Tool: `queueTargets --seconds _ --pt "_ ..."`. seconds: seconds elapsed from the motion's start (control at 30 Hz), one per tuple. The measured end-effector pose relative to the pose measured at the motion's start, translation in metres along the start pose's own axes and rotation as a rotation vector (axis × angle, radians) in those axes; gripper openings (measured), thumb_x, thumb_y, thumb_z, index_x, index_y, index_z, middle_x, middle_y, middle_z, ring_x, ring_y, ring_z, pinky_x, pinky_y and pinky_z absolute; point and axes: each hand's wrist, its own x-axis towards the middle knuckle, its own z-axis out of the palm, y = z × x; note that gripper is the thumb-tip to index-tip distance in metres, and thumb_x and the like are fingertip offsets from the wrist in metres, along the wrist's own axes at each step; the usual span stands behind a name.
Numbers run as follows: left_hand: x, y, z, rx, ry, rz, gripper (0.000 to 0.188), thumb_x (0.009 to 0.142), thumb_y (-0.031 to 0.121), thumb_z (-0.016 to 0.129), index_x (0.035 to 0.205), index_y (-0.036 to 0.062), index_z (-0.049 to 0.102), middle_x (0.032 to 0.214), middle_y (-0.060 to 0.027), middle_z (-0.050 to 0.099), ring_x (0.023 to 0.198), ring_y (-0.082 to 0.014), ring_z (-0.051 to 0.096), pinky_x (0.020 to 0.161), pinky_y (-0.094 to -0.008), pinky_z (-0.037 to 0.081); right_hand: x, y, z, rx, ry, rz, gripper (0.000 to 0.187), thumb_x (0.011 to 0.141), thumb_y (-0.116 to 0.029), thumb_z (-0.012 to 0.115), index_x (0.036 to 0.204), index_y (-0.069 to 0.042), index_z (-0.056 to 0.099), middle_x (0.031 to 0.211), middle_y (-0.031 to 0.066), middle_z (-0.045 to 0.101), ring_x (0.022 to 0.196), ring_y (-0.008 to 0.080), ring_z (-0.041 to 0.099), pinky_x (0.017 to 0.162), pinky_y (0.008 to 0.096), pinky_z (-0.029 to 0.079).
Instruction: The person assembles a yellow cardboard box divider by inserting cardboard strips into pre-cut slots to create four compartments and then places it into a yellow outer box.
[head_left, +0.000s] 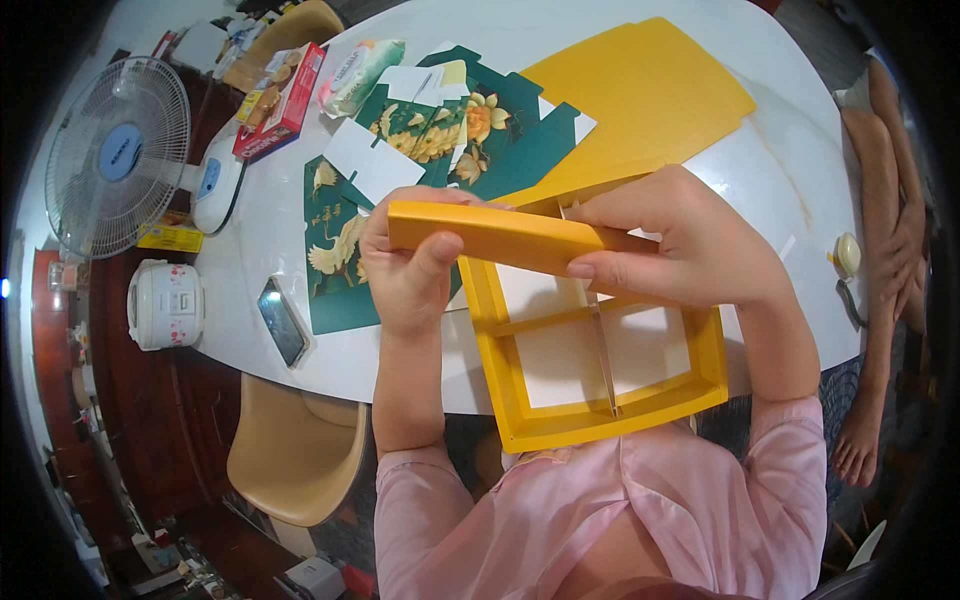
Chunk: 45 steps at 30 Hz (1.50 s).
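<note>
Both my hands hold up a folded yellow cardboard piece [480,232], long and narrow, above a yellow box. My left hand [412,270] grips its left end, thumb on the near face and fingers behind. At the other end, my right hand [670,235] pinches it between thumb and fingers. Beneath lies the shallow yellow cardboard box [560,435], its near edge overhanging the table toward my body. A thin crosswise divider [603,350] splits its white inside into compartments. The box's far part is partly hidden by my hands and the held piece.
Green floral cardboard sheets [345,300] and flat yellow cardboard [640,90] cover the table's far side. A phone [283,320], a red snack box [280,105], a wipes pack [362,75], a fan [122,152] and a white cooker [166,305] are leftward. Another person's legs [870,200] show right.
</note>
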Motion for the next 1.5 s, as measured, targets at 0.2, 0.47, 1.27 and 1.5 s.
queueTargets --seconds 0.2,0.47,1.27,1.5 --pt "0.005 0.003 -0.004 0.063 0.343 0.118 0.018 0.096 0.02 0.069 0.107 0.0066 0.066 0.098 -0.0055 0.072 0.088 -0.0136 0.07 0.082 -0.0293 0.056 0.001 0.015 0.009 -0.074 0.289 -0.145 0.034 0.078 -0.018 0.078 0.106 -0.001 0.069 0.079 0.0173 0.066 0.072 0.0352 0.065 0.065 0.0381 0.05" --pt "0.011 0.036 -0.023 0.585 0.093 -0.13 0.034 0.084 0.014 0.079 0.114 0.0049 0.066 0.109 -0.0066 0.071 0.098 -0.0176 0.067 0.09 -0.0359 0.053 -0.005 0.007 -0.014 -0.143 0.092 0.039 0.024 0.08 -0.013 0.073 0.1 -0.001 0.068 0.082 0.018 0.067 0.077 0.0372 0.064 0.068 0.0407 0.05" --pt "0.0 0.019 0.018 1.105 -0.381 -0.154 0.021 0.089 0.006 0.072 0.107 -0.0045 0.069 0.092 -0.0076 0.075 0.087 -0.0107 0.071 0.073 -0.0214 0.053 0.001 0.016 0.008 -0.354 0.004 -0.036 0.024 0.087 -0.014 0.074 0.109 -0.005 0.072 0.095 0.0114 0.072 0.079 0.0232 0.069 0.072 0.026 0.056" --pt "-0.002 0.016 0.02 0.975 -0.286 -0.156 0.021 0.088 -0.001 0.071 0.109 -0.0048 0.069 0.093 -0.0054 0.074 0.087 -0.0086 0.068 0.077 -0.0206 0.052 0.007 -0.009 -0.011 -0.295 0.105 -0.012 0.02 0.08 -0.012 0.081 0.09 0.003 0.073 0.076 0.0133 0.07 0.063 0.0214 0.065 0.06 0.0288 0.051"
